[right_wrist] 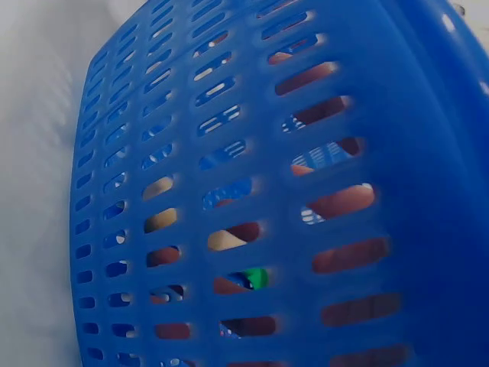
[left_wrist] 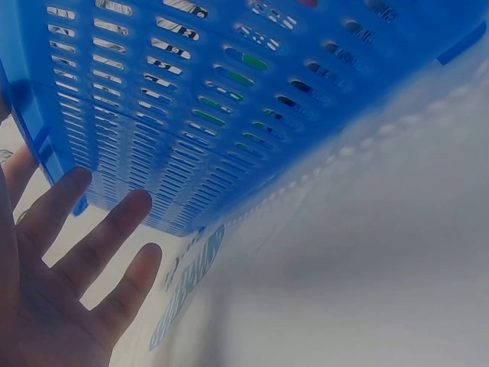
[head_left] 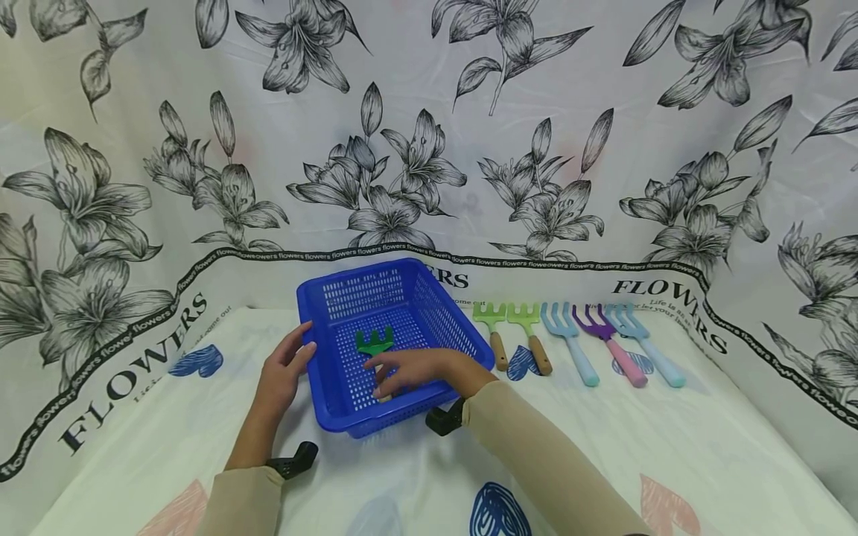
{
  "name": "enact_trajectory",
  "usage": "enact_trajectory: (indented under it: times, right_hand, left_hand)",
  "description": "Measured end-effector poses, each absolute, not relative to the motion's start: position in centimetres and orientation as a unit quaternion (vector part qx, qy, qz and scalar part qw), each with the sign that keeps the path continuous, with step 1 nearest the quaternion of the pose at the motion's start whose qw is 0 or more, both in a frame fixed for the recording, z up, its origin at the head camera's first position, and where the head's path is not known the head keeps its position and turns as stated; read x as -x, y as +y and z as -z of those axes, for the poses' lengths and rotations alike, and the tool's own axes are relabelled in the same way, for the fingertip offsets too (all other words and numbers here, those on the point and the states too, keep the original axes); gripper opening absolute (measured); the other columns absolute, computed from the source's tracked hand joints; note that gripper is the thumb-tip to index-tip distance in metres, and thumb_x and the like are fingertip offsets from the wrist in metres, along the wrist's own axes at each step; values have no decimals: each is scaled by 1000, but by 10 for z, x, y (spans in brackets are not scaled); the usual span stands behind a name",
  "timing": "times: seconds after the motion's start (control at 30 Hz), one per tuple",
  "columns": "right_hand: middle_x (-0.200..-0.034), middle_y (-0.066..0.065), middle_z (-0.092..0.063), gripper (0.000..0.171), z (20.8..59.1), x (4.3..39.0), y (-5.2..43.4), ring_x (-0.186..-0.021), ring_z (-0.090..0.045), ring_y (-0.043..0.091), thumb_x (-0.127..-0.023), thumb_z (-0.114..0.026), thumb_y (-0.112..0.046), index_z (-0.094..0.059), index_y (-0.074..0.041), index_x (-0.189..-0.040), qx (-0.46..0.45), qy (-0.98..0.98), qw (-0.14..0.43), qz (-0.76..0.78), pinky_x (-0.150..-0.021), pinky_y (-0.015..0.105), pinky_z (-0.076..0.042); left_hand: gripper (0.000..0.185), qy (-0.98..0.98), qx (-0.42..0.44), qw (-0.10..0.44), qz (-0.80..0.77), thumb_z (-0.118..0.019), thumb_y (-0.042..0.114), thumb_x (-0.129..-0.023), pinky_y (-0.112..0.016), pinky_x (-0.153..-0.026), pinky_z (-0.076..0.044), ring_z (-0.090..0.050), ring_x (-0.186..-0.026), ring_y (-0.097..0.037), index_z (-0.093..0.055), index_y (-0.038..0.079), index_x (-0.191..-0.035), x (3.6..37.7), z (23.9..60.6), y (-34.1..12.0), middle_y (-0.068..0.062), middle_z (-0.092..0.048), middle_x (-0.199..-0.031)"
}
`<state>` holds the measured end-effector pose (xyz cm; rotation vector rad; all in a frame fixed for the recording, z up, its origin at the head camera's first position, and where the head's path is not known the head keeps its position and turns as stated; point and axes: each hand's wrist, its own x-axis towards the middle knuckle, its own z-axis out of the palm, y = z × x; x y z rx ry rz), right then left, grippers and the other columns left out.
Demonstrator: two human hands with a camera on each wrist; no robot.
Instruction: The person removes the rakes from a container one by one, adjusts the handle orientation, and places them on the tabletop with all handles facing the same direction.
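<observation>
A blue plastic basket [head_left: 395, 403] with slotted walls stands on the cloth. Inside it is a small hand fork with green tines [head_left: 375, 342] and a tan handle [head_left: 385, 399]. My right hand [head_left: 415, 368] reaches over the near rim, its loose fingers spread above the fork's handle and partly hiding it. Through the wall slots in the right wrist view, bits of fingers and of the tan handle [right_wrist: 160, 220] show. At the basket's left side is my left hand [head_left: 284, 368], thumb by the rim; in the left wrist view its fingers [left_wrist: 114, 237] lie nearly straight and spread along the outer wall.
Right of the basket several hand forks lie in a row: two light green ones [head_left: 527, 320] with brown handles, two light blue ones [head_left: 578, 350], and a purple one [head_left: 617, 344] with a pink handle. Behind them hangs a flower-printed white cloth [head_left: 469, 223].
</observation>
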<state>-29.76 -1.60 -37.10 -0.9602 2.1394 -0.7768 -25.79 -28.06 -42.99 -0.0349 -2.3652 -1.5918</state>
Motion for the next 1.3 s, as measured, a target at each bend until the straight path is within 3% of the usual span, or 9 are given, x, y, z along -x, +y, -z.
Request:
enact_trajectory:
  times: [0.2, 0.4, 0.8, 1.1, 1.3]
  right_hand:
    - [-133, 6, -57, 59, 372, 298, -16, -104, -62, 16, -95, -62, -33, -42, -14, -147, 360, 826, 323, 290, -95, 38, -47]
    - [-129, 4, -60, 56, 372, 297, -16, -103, -61, 17, -95, -62, -36, -46, -14, -144, 346, 842, 303, 282, -95, 38, -48]
    - [-127, 3, -61, 49, 370, 297, -15, -110, -58, 13, -96, -60, -36, -52, -16, -140, 369, 838, 316, 249, -101, 40, -42]
    - [-119, 4, -64, 46, 372, 297, -16, -94, -62, 14, -96, -62, -32, -55, -10, -136, 344, 847, 272, 302, -85, 33, -51]
    - [-119, 1, -65, 43, 373, 298, -15, -108, -59, 14, -95, -62, -35, -59, -17, -134, 359, 853, 278, 256, -98, 39, -45]
  left_hand:
    - [59, -818, 9, 139, 558, -50, 41, -101, -60, -102, -38, -28, -141, -38, -33, 21, -153, 261, 432, -282, -15, -29, -156]
    - [59, -819, 7, 138, 556, -49, 43, -101, -59, -102, -38, -29, -141, -38, -32, 21, -153, 259, 430, -281, -15, -30, -156]
    - [57, -813, 12, 140, 564, -49, 36, -102, -60, -101, -38, -29, -140, -40, -33, 14, -152, 252, 423, -276, -19, -31, -154]
    - [59, -813, 22, 153, 561, -50, 44, -100, -60, -99, -40, -33, -139, -39, -35, 21, -152, 256, 431, -280, -16, -33, -154]
    - [59, -813, 24, 153, 562, -50, 44, -100, -60, -99, -40, -32, -139, -39, -35, 21, -152, 256, 430, -279, -16, -33, -154]
